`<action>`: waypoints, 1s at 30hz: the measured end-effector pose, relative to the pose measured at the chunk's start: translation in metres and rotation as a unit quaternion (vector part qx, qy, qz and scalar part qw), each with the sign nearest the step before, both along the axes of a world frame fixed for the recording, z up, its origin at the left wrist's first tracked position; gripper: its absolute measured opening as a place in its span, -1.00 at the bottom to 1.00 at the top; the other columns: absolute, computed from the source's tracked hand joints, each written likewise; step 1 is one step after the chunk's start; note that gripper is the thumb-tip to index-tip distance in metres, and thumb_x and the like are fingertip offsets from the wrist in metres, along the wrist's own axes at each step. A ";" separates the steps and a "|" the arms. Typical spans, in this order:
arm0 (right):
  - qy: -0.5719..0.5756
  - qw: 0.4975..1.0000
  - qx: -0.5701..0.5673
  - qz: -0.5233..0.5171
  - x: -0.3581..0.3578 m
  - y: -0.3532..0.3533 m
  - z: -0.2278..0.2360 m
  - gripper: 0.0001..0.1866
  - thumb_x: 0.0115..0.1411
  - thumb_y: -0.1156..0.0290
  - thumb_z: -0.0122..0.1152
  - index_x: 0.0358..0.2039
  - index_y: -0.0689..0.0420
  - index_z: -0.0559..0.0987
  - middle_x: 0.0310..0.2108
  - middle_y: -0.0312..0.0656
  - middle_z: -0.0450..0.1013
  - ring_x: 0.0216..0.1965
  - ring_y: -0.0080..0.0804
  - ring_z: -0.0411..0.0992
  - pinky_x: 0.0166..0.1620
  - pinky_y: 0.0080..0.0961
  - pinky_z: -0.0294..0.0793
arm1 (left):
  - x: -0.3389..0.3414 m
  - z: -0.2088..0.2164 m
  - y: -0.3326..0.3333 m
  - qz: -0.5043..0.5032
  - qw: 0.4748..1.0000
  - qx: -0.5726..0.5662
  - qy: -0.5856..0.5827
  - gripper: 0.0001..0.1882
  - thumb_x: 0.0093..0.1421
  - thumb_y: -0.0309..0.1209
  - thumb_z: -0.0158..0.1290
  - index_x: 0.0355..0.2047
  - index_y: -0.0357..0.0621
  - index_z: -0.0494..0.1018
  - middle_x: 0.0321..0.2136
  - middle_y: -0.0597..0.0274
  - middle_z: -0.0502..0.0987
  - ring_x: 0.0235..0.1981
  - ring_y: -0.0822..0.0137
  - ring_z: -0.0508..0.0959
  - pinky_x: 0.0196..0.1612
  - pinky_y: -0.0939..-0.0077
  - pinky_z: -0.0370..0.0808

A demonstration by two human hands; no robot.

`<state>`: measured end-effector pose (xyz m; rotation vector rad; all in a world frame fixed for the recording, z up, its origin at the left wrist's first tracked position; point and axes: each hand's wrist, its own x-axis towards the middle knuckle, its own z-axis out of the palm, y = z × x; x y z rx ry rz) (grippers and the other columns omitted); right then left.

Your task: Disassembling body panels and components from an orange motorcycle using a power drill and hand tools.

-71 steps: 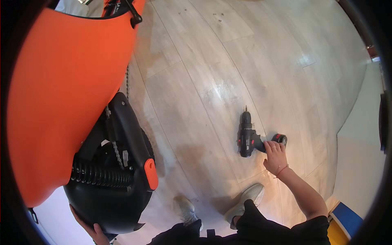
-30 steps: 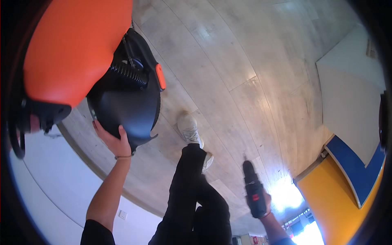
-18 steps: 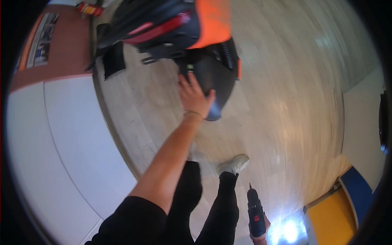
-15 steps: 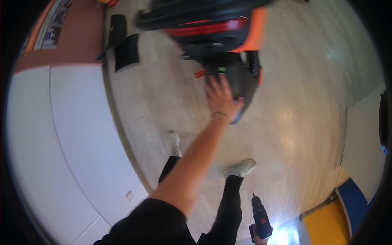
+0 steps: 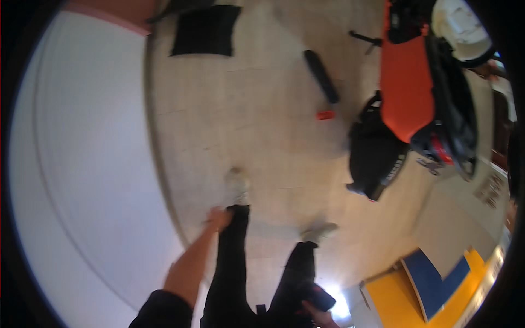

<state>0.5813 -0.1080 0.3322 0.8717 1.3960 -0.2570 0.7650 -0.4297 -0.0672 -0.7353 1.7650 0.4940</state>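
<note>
Left hand (image 5: 220, 218) moved off black fender (image 5: 374, 156), empty; right hand (image 5: 316, 311) grips dark, blurred drill (image 5: 321, 297).

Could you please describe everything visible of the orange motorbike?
The motorbike appears upright at the person's right, its front beyond the frame. Its orange panel looks like smooth plastic, flanked by black parts; a red tail light and curved black mudguard mark the rear. Neither the left hand nor the right hand touches it.

The floor (image 5: 273, 147) has pale wood-like planks. On it stands the orange and black motorbike (image 5: 407, 82). Left of this motorbike lie a long black part (image 5: 321, 76) and a small red piece (image 5: 326, 115); farther left, a black four-cornered panel (image 5: 205, 31).
</note>
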 end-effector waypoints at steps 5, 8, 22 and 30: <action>0.110 0.989 -0.100 -0.001 -0.031 -0.119 0.025 -0.70 0.09 0.20 0.21 -0.65 0.09 0.43 -0.68 -0.28 0.29 -0.65 -0.52 0.29 -0.60 -0.63 0.23 | 0.132 0.093 -0.203 0.215 0.952 -0.209 -0.058 -0.56 0.06 -0.23 -0.03 -0.15 -0.33 0.33 -0.26 -0.20 0.49 -0.21 -0.09 0.51 -0.14 0.16 0.46; 0.106 0.982 -0.152 -0.032 -0.056 -0.137 0.030 -0.87 0.04 0.46 0.24 -0.37 0.17 0.55 -0.52 -0.32 0.48 -0.50 -0.59 0.41 -0.46 -0.63 0.37 | 0.128 0.116 -0.237 0.222 0.968 -0.114 0.039 -0.68 0.07 -0.32 -0.04 -0.21 -0.29 0.35 -0.36 -0.13 0.52 -0.24 -0.05 0.52 -0.17 0.20 0.46; 0.172 0.842 -0.100 -0.501 -0.230 -0.185 -0.020 -0.68 0.07 0.33 0.19 -0.72 0.02 0.28 -0.67 -0.22 0.28 -0.63 -0.44 0.26 -0.55 -0.57 0.24 | -0.257 0.076 -0.143 0.140 0.950 0.164 0.226 -0.72 0.12 -0.30 -0.09 -0.23 -0.19 0.39 -0.27 -0.05 0.49 -0.19 0.00 0.47 -0.12 0.26 0.41; 0.146 0.787 -0.047 -0.598 -0.267 -0.216 -0.072 -0.72 0.10 0.32 0.11 -0.66 0.05 0.27 -0.68 -0.22 0.24 -0.65 -0.46 0.21 -0.55 -0.55 0.23 | -0.444 -0.022 -0.114 0.306 0.878 0.174 0.324 -0.76 0.11 -0.39 -0.07 -0.23 -0.25 0.38 -0.35 0.00 0.51 -0.29 0.05 0.52 -0.19 0.31 0.45</action>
